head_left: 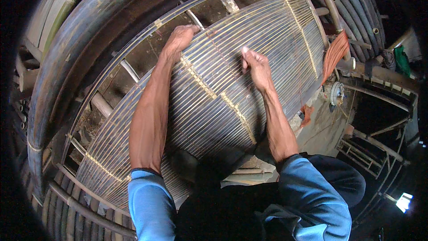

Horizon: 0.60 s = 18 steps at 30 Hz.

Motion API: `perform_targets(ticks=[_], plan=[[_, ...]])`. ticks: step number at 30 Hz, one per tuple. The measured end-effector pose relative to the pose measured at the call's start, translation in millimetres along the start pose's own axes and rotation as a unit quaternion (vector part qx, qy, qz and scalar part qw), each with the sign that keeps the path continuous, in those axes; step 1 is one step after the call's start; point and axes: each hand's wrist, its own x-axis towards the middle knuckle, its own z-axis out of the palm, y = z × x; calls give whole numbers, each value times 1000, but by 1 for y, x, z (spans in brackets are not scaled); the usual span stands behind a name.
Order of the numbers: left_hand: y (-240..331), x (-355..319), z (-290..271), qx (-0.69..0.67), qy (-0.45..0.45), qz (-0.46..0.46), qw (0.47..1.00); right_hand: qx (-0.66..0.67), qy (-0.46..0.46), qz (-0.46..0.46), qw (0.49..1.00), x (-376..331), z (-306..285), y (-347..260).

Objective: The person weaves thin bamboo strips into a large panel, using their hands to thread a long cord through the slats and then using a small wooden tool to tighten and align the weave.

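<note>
A wide panel of thin, pale parallel slats point(285, 35), apparently split bamboo, lies curved in front of me. Yellowish woven bands point(198, 78) cross its slats, and a thin reddish cord point(218, 51) runs across it between my hands. At the panel's far edge, my left hand point(179, 40) is closed, its fingers curled over the outermost slats. My right hand point(258, 66) is held above the middle of the panel, right of the cord, with thumb and fingers pinched together. Whatever lies in that pinch is too small to make out.
Thick dark curved poles point(80, 44) rise along the left and far side. A bundle of orange-brown strands point(336, 53) hangs at the panel's right end. More dark poles point(356, 13) are stacked at the far right. A round metal object point(337, 93) stands on the floor there.
</note>
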Motion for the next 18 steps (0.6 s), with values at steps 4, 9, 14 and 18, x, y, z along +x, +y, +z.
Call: perform_targets(ticks=[4, 9, 14, 18], plan=[[-3, -7, 1, 48, -33, -29, 998, 167, 39, -86, 981, 44, 12, -18], [-3, -11, 3, 131, -23, 8, 991, 600, -19, -48, 798, 109, -13, -55], [-4, -4, 1, 141, -22, 42, 989, -164, 59, -197, 965, 83, -4, -47], [-7, -2, 1, 203, -22, 26, 978, -387, -33, -156, 908, 56, 10, -56]])
